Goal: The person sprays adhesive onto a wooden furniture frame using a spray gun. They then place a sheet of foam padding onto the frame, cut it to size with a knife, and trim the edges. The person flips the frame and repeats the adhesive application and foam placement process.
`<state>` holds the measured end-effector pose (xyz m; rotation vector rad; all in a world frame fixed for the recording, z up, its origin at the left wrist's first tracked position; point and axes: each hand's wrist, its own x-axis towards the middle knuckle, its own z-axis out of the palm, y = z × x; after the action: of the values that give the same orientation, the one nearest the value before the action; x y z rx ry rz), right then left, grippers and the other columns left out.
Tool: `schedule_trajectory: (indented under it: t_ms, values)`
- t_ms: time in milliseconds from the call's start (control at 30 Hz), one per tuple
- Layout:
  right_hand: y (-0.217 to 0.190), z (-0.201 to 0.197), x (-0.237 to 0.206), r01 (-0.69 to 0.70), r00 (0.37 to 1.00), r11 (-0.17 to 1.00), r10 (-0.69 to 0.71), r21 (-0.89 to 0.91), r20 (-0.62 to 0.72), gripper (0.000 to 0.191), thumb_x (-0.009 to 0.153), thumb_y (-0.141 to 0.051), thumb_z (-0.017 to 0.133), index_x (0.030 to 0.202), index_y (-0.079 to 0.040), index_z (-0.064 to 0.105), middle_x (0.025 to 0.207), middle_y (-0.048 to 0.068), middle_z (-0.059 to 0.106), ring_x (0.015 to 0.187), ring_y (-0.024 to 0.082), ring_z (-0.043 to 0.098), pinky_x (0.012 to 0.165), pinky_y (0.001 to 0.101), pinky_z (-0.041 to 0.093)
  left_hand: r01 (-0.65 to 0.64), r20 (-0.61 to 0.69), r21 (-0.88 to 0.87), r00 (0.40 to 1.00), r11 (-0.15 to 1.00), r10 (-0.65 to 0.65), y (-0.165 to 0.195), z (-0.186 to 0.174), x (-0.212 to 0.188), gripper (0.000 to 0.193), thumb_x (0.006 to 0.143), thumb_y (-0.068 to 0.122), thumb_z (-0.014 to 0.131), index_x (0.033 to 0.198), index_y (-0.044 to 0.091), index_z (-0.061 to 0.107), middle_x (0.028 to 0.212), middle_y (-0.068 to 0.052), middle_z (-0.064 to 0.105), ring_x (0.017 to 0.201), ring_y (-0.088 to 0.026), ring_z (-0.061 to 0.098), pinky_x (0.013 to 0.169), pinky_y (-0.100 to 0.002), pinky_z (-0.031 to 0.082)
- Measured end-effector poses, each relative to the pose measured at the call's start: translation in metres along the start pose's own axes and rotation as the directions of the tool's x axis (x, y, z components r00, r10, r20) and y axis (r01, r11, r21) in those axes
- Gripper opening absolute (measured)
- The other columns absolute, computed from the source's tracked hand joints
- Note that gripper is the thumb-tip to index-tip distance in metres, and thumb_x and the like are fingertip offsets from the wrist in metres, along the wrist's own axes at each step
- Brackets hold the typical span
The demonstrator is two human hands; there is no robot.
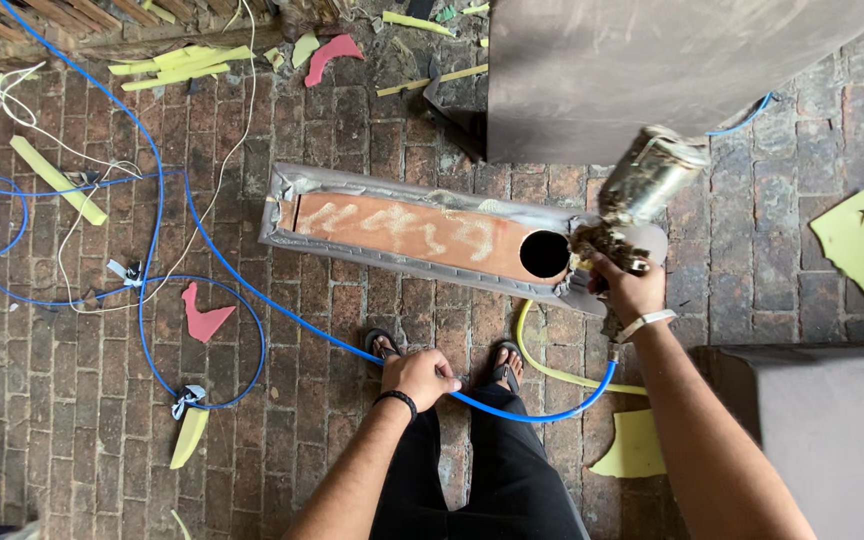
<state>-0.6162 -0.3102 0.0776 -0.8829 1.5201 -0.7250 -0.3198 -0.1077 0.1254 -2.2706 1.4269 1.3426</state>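
Brick floor (352,420), foam scraps | one holed board (422,235) centre | right hand (630,290) clamped round one spray gun (637,195) | left hand (420,377) closed on one blue hose (282,315)

- Worn red-brown brick paving floor (352,130) in flat daylight
- Scattered yellow foam offcuts (177,68)
- Pink foam scraps (202,318)
- Large grey fabric-covered panel (652,60) at top

You see soft, even daylight, no hard shadows, brick floor (102,400) sharp and clear, shiny glare on the metal cup (652,170), which looks a bit blurry.
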Motion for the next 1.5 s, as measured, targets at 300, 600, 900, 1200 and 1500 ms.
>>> schedule_trajectory:
  t_ms: [300,600,900,1200,1500]
  values:
    - [0.014,-0.007,-0.036,-0.148,0.986,0.973,0.158,-0.179,0.046,0.025,0.091,-0.014,0.077,0.107,0.003,0.069,0.086,0.012,0.076,0.066,0.018,0.072,0.059,0.0328,0.059,0.039,0.088,-0.029,0.995,0.999,-0.036,0.004,0.016,-0.021,0.026,0.072,0.042,0.087,0.086,0.023,0.077,0.094,0.0,0.078,0.1,-0.024,0.069,0.1,-0.038,0.048]
    - [0.048,-0.048,-0.038,-0.145,0.988,0.989,0.146,-0.033,0.055,0.024,0.092,-0.01,0.076,0.107,0.007,0.067,0.088,0.017,0.074,0.07,0.023,0.073,0.061,0.0345,0.06,0.024,0.189,0.001,0.982,1.0,-0.024,0.026,0.022,-0.026,0.022,0.078,0.039,0.085,0.087,0.021,0.075,0.091,0.001,0.077,0.098,-0.021,0.07,0.123,-0.053,0.012]
    - [0.043,-0.041,-0.042,-0.155,0.988,0.978,0.156,-0.137,0.0,0.02,0.093,-0.014,0.074,0.105,0.001,0.068,0.087,0.012,0.077,0.069,0.018,0.073,0.057,0.029,0.055,-0.01,0.155,0.009,0.988,1.0,0.008,0.015,0.031,-0.019,0.024,0.074,0.041,0.086,0.084,0.022,0.074,0.091,0.001,0.077,0.097,-0.02,0.069,0.106,-0.039,0.038]
    - [0.048,-0.037,-0.036,-0.146,0.989,0.971,0.15,-0.19,0.005,0.022,0.093,-0.017,0.077,0.099,0.003,0.07,0.082,0.012,0.075,0.066,0.017,0.071,0.054,0.0284,0.052,0.011,0.18,0.009,0.984,1.0,-0.013,0.016,0.031,-0.021,0.024,0.076,0.042,0.085,0.085,0.022,0.074,0.092,0.001,0.077,0.1,-0.02,0.07,0.117,-0.043,0.03]
    - [0.038,-0.04,-0.021,-0.069,0.995,0.998,0.067,-0.017,-0.071,0.027,0.094,-0.012,0.076,0.113,0.004,0.067,0.091,0.016,0.075,0.069,0.018,0.072,0.058,0.0291,0.058,0.101,0.139,-0.002,0.985,0.995,-0.099,0.017,0.034,-0.016,0.022,0.077,0.042,0.085,0.084,0.023,0.076,0.094,0.002,0.078,0.104,-0.025,0.064,0.104,-0.04,0.043]
